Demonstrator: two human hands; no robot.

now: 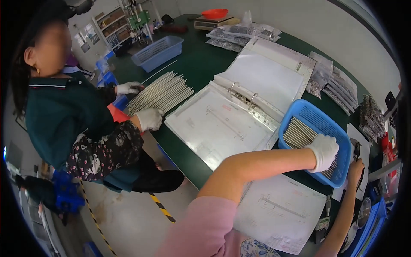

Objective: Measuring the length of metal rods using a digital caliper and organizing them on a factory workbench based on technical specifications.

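Note:
My left hand (324,152), in a white glove, is closed over the blue plastic basket (287,120). Its curled fingers rest among thin metal rods (298,133) lying in the basket; whatever they grip is hidden. To the right of the basket, my bare right hand (355,170) is closed on a dark caliper (357,150) above a white sheet. A paper drawing (278,214) lies under my left forearm. Beyond it, an open ring binder (205,124) shows another drawing in a clear sleeve.
A co-worker's gloved hands (150,119) touch a spread of metal rods (165,92) at the left table edge. A second blue basket (158,53), bagged parts (239,32) and a scale with a red bowl (215,13) stand farther back. More bags (340,92) lie at right.

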